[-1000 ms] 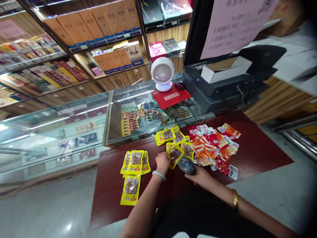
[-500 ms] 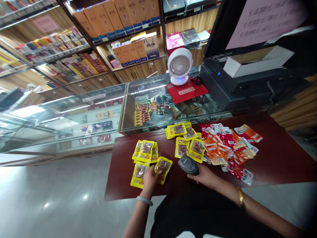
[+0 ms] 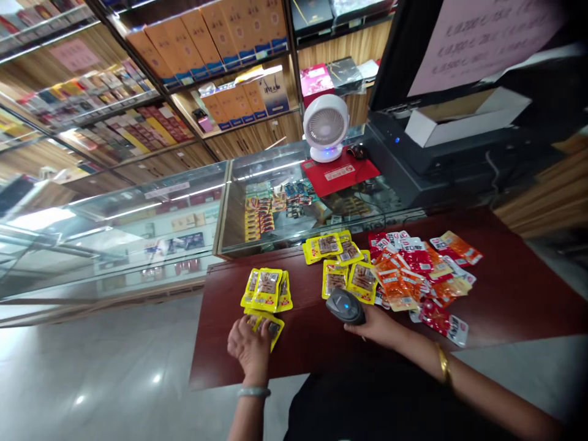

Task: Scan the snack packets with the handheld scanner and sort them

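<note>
Your left hand (image 3: 250,346) has just carried a yellow packet (image 3: 271,326) over and presses it flat on the table (image 3: 505,288) below the scanned stack (image 3: 266,289); your right hand (image 3: 374,324) stays wrapped around the scanner (image 3: 345,305), beside the unsorted pile (image 3: 413,269)

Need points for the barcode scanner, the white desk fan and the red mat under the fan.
barcode scanner (image 3: 345,305): head view, on the top of its dark head, held in the right hand (image 3: 379,326).
white desk fan (image 3: 326,126): head view, on the middle of its round grille.
red mat (image 3: 339,174): head view, on its bare front part.
</note>
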A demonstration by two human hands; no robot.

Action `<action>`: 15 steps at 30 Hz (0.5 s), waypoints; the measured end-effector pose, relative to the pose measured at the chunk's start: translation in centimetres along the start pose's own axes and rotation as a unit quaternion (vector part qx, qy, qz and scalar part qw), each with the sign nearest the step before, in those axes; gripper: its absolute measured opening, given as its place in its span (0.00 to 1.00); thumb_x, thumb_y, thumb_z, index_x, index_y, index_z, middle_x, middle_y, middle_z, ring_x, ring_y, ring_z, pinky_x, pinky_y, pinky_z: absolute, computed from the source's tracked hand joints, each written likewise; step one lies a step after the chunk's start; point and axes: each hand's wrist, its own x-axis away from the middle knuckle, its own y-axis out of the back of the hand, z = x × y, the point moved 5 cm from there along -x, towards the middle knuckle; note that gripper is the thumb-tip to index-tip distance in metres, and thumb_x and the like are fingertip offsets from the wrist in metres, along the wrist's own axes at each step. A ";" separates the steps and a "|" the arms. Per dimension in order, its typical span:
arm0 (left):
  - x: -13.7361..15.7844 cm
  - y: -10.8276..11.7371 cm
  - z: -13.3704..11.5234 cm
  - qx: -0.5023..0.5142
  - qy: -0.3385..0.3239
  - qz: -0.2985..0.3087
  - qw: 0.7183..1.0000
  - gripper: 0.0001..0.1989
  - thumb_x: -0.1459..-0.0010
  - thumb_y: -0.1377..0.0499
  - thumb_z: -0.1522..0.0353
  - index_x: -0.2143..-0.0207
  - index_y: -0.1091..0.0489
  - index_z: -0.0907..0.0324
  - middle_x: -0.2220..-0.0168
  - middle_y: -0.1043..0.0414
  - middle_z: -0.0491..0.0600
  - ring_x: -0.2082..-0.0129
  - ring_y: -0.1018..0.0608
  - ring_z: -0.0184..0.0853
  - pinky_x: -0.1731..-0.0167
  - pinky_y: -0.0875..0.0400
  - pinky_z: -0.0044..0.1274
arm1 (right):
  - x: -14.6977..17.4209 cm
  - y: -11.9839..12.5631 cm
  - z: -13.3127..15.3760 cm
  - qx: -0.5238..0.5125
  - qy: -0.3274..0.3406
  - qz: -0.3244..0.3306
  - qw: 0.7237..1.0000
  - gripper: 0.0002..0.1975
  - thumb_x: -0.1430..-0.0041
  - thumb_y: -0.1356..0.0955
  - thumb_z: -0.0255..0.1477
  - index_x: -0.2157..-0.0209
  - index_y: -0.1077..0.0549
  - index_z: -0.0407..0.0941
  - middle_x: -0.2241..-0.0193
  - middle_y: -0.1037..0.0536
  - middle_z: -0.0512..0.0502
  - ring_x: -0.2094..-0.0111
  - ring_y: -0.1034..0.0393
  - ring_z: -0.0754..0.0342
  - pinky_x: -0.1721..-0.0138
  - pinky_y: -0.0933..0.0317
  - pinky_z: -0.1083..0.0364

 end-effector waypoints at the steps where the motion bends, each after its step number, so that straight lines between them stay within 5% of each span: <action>1: -0.2 -0.2 -2.6 0.028 -0.031 0.005 0.999 0.26 0.42 0.44 0.54 0.48 0.35 0.61 0.46 0.35 0.60 0.42 0.36 0.48 0.43 0.45 0.37 | -0.2 0.3 0.1 -0.002 0.000 -0.006 1.000 0.24 0.54 0.24 0.37 0.54 0.23 0.45 0.58 0.17 0.43 0.53 0.25 0.39 0.49 0.33 0.42; 5: -2.1 -2.9 -15.3 0.136 -0.195 0.130 0.963 0.20 0.40 0.44 0.57 0.48 0.33 0.56 0.47 0.33 0.56 0.43 0.34 0.45 0.42 0.45 0.33 | -0.8 1.7 0.7 -0.001 -0.011 -0.047 0.999 0.21 0.53 0.25 0.38 0.57 0.22 0.46 0.62 0.17 0.43 0.54 0.25 0.38 0.52 0.31 0.43; 8: -4.9 -5.1 -23.0 0.165 -0.249 0.155 0.942 0.23 0.38 0.45 0.60 0.43 0.35 0.58 0.43 0.35 0.56 0.42 0.35 0.44 0.42 0.44 0.32 | -1.2 3.2 0.8 0.007 -0.016 -0.092 0.996 0.22 0.53 0.25 0.38 0.56 0.22 0.45 0.61 0.17 0.42 0.54 0.25 0.38 0.52 0.31 0.43; 11: -8.1 -7.5 -27.3 0.134 -0.261 0.191 0.937 0.24 0.38 0.46 0.65 0.41 0.37 0.60 0.42 0.35 0.59 0.42 0.35 0.45 0.44 0.43 0.33 | -1.4 4.4 0.1 0.007 -0.026 -0.110 0.994 0.23 0.53 0.25 0.40 0.56 0.23 0.45 0.61 0.17 0.42 0.54 0.24 0.38 0.53 0.31 0.43; 15: -10.5 -9.2 -28.6 0.064 -0.282 0.228 0.930 0.31 0.45 0.38 0.62 0.39 0.39 0.58 0.43 0.34 0.61 0.43 0.35 0.50 0.46 0.42 0.37 | -1.5 5.0 -1.2 0.002 -0.040 -0.107 0.993 0.23 0.52 0.26 0.41 0.56 0.23 0.43 0.60 0.17 0.41 0.55 0.24 0.39 0.52 0.32 0.42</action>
